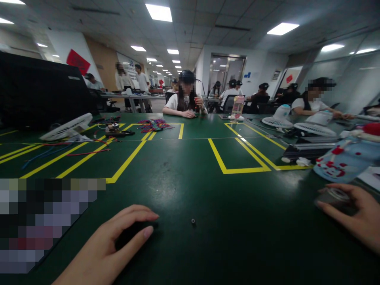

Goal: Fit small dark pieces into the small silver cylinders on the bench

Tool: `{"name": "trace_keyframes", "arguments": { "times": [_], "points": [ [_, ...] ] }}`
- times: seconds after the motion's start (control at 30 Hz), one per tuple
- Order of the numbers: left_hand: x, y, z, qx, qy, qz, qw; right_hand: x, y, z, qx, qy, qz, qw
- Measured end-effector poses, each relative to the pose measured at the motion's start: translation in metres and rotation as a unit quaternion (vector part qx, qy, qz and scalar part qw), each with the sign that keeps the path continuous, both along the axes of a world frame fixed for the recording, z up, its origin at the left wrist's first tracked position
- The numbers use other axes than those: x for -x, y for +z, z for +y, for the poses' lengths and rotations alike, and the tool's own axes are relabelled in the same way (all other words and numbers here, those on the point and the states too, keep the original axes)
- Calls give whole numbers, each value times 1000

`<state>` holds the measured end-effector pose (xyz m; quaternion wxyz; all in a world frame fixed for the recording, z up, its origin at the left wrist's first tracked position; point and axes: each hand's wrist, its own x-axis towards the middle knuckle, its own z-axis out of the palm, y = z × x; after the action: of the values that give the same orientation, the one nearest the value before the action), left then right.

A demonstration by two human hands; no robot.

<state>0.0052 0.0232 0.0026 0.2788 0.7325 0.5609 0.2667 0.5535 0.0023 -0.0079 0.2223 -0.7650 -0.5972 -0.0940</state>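
My left hand [118, 237] rests on the green table [178, 253] with thumb and fingers apart and nothing between them. To the right of its fingertips lies a tiny dark ring-shaped part [193, 222] with a hole in the middle, apart from both hands. At the right edge, my right hand [358, 211] has its thumb and fingers around a short grey cylindrical part [335, 198] with a paler round top. The part is somewhat blurred, and the palm hides some of it. Just behind this hand stands a light blue bottle [341, 158] with red decorations.
Yellow tape [127, 162] marks out areas. On the left are a black case [44, 87], a white fan [68, 126] and loose wires [86, 152]; a wire bundle [154, 125] lies farther back. Dark metal profiles [311, 146] and fans [279, 118] stand right. A person [184, 99] sits opposite.
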Motion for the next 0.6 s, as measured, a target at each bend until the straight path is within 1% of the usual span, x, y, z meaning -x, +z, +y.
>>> {"name": "trace_keyframes", "arguments": {
  "times": [0.03, 0.07, 0.1, 0.13, 0.17, 0.2, 0.23, 0.27, 0.3, 0.33, 0.4, 0.47, 0.5, 0.53, 0.6],
  "points": [
    [0, 0, 0, -2, -1, 2, 1000, 9, 2, 2, -5, -28, -41, 999],
    [0, 0, 0, -6, -2, 3, 1000, 23, 5, 4, -27, -39, -79, 996],
    [0, -1, 0, -9, -4, 2, 1000, 42, 9, 6, -71, -20, -115, 991],
    [0, -1, 0, -14, -8, 0, 1000, 65, 13, 9, -105, 33, -135, 985],
    [0, -1, 0, -19, -10, -1, 1000, 92, 17, 11, -113, 114, -132, 978],
    [0, -1, 0, -22, -14, -1, 1000, 120, 19, 14, -92, 205, -111, 968],
    [1, -2, 0, -26, -16, 0, 1000, 149, 21, 16, -48, 288, -78, 953],
    [1, -3, 1, -29, -20, 5, 999, 178, 21, 18, 16, 349, -38, 936],
    [2, -4, 2, -33, -24, 11, 999, 206, 19, 20, 62, 387, 0, 920],
    [4, -5, 3, -38, -29, 18, 999, 230, 17, 22, 90, 407, 33, 908],
    [7, -9, 4, -50, -44, 32, 997, 267, 13, 29, 105, 424, 74, 897],
    [10, -12, 6, -63, -56, 41, 996, 285, 11, 36, 104, 429, 88, 893],
    [11, -13, 6, -67, -59, 42, 995, 286, 12, 38, 108, 431, 92, 891],
    [12, -14, 7, -69, -63, 42, 995, 282, 15, 40, 113, 431, 96, 890],
    [12, -14, 6, -71, -66, 39, 995, 259, 24, 40, 102, 425, 94, 895]
  ]
}}
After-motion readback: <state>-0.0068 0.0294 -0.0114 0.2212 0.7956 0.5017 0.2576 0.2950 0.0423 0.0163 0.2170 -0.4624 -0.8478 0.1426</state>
